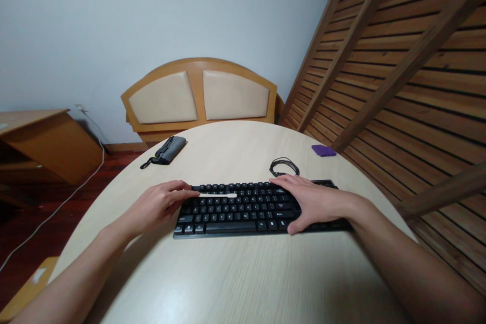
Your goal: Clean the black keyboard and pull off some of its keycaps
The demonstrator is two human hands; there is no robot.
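Note:
A black keyboard [231, 215] lies flat across the table in front of me. My left hand [161, 200], over its left end, pinches a slim white toothbrush [216, 195]. The brush points right, its small head above the upper key rows; which way the bristles face is too small to tell. My right hand [307, 200] spans the right part of the keyboard from front to back, thumb at the front edge and fingers at the rear edge, covering many keys. A coiled black cable [284, 160] rests just behind the keyboard, near my right fingers.
On the round pale table [235, 273] sit a dark grey pouch [171, 150] with a clip at far left and a purple cloth [323, 150] at far right. Behind stands a padded headboard [199, 91]. Slatted wood [410, 76] leans along the right; a wooden desk [49, 142] is left.

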